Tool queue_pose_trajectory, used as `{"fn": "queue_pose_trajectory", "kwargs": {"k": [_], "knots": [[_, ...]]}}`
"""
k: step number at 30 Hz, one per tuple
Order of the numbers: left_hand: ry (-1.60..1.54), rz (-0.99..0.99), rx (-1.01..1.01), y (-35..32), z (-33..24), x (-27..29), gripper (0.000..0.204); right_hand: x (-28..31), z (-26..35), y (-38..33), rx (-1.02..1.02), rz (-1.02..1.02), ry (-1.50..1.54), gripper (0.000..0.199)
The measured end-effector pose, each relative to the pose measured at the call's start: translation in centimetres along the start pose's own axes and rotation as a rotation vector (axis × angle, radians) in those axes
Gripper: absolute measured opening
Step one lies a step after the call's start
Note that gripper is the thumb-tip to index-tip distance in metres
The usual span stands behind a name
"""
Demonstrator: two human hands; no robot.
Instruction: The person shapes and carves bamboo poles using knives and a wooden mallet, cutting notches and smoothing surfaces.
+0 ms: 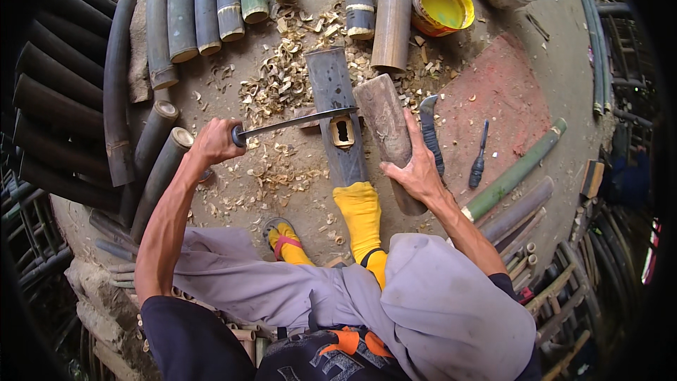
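Note:
My left hand (217,142) is closed round the dark handle of a long-bladed knife (293,122). Its blade lies across a dark bamboo piece (328,79) on the ground, just above a pale-edged hole (343,132) cut in the bamboo's side. Beside it my right hand (417,168) grips a thick wooden block (384,113), thumb on one side and fingers on the other. The block's upper end is close to the knife tip; whether they touch I cannot tell. A foot in a yellow sock (358,212) rests against the near end of the bamboo.
Wood chips (278,88) litter the ground. Right of the block lie a curved knife (431,134), a chisel-like tool (479,159) and a green bamboo pole (518,169). A yellow bucket (443,5) stands at the far side. Bamboo poles (70,109) are stacked on the left.

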State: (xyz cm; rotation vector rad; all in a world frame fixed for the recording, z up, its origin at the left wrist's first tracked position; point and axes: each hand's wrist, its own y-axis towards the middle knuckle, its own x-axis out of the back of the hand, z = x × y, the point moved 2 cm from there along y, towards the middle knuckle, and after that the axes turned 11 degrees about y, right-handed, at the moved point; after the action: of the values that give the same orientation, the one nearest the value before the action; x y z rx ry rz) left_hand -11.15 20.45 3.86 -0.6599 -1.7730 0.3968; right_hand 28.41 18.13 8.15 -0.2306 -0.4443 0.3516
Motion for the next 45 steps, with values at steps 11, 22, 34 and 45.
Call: {"fn": "queue_pose_trajectory", "kwargs": {"k": [11, 22, 34, 45], "knots": [[0.009, 0.032, 0.011, 0.2, 0.4, -0.3, 0.031, 0.0, -0.3, 0.1, 0.014, 0.01, -0.073, 0.104], [0.008, -0.004, 0.005, 0.1, 0.1, 0.0, 0.025, 0.0, -0.4, 0.1, 0.047, 0.004, -0.062, 0.103], [0.029, 0.011, 0.019, 0.1, 0.1, -0.1, 0.026, 0.1, -0.6, 0.1, 0.086, 0.004, -0.089, 0.103], [0.05, 0.0, 0.041, 0.1, 0.3, -0.7, 0.026, 0.5, 5.2, 2.3, 0.383, -0.051, 0.086, 0.1]]}}
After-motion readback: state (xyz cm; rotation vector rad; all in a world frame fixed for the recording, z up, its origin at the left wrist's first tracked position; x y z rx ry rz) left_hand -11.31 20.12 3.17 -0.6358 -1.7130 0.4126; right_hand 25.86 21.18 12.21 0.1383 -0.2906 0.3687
